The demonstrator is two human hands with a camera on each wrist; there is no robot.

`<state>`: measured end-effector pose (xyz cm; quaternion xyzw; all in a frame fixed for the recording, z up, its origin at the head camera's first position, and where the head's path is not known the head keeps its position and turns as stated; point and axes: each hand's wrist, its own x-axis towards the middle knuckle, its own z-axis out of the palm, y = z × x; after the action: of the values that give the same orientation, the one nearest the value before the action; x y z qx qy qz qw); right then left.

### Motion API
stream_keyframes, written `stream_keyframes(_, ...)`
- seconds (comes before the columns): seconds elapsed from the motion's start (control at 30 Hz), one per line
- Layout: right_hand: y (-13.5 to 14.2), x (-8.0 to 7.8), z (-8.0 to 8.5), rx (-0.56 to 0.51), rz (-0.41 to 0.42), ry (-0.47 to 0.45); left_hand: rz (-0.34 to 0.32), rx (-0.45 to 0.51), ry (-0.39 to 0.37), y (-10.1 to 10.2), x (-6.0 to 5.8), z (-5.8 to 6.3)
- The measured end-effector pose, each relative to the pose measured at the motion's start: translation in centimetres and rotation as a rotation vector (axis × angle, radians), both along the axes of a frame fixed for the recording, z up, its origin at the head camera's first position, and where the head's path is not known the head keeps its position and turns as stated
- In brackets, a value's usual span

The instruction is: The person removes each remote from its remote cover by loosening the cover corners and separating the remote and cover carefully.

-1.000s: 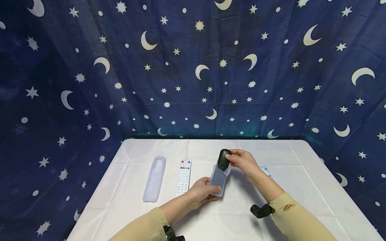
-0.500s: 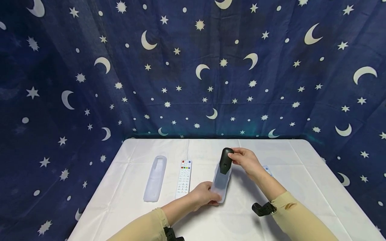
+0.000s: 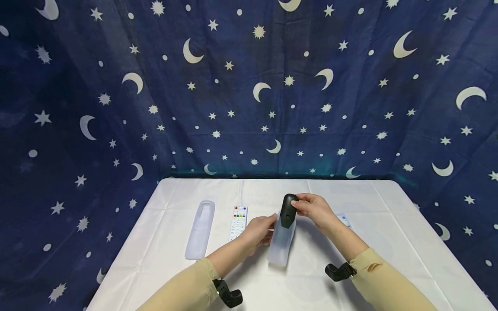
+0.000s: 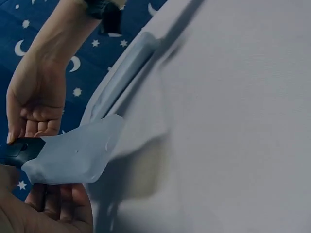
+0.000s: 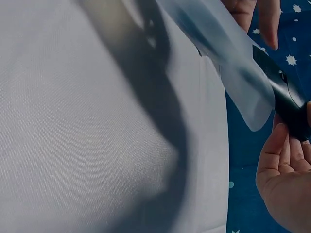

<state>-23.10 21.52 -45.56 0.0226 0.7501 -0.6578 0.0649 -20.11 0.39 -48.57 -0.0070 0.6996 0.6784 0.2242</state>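
The left hand (image 3: 258,231) no longer grips the clear cover (image 3: 281,248) by its lower end; it now lies higher, beside the cover's upper part, its thumb near the black remote (image 3: 288,210). The cover's lower end shows uncovered and sits slightly closer to the person. The remote, bent at an angle to the cover a second ago, now lines up with it. Since half a second ago, the right hand (image 3: 317,209) has shifted slightly left and down with the remote. The left forearm now hides more of the white remote (image 3: 238,222).
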Motion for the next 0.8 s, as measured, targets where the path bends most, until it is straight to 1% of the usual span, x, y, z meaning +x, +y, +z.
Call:
stream_keyframes(0.13, -0.1, 0.2, 0.0, -0.005, 0.001, -0.001, 0.034, -0.018, -0.03, 0.3, -0.4, -0.4)
stream_keyframes(0.27, -0.3, 0.4, 0.4, -0.011, 0.003, 0.025, 0.065, -0.002, -0.082, 0.5, -0.5, -0.9)
stream_keyframes(0.33, -0.4, 0.4, 0.6, -0.013, 0.006, 0.036, 0.064, 0.009, -0.108, 0.5, -0.5, -1.1)
stream_keyframes(0.47, -0.5, 0.5, 0.9, -0.024, 0.001, 0.033, 0.038, 0.03, -0.146, 0.4, -0.5, -1.4)
stream_keyframes(0.57, -0.5, 0.5, 0.8, -0.032, -0.013, 0.018, 0.023, 0.032, -0.141, 0.0, -0.4, -1.5)
stream_keyframes(0.73, -0.5, 0.3, 0.3, -0.049, -0.012, -0.006, 0.01, 0.01, -0.074, -0.5, -0.2, -1.2)
stream_keyframes(0.8, -0.4, 0.3, 0.1, -0.054, -0.001, -0.004, 0.004, 0.017, -0.064, -0.4, -0.3, -1.0)
